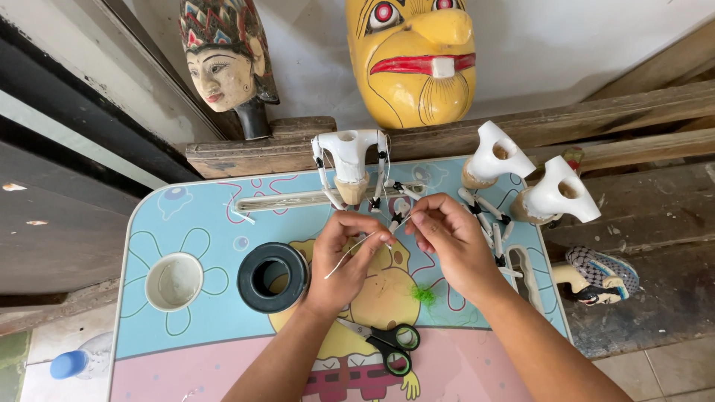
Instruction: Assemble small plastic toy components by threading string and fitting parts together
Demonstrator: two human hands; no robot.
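Note:
My left hand and my right hand meet over the middle of a small cartoon-printed table. Both pinch a thin white string that runs between the fingertips and trails down to the left. Just beyond the fingers stands a white puppet torso with jointed white arm pieces hanging from black ties at its sides. A black-handled pair of scissors lies on the table under my forearms.
A black ring-shaped roll and a round cup hole sit left. Two more white torsos stand right, with loose arm pieces. Green thread scrap, two carved masks behind, puppet head, blue-capped bottle.

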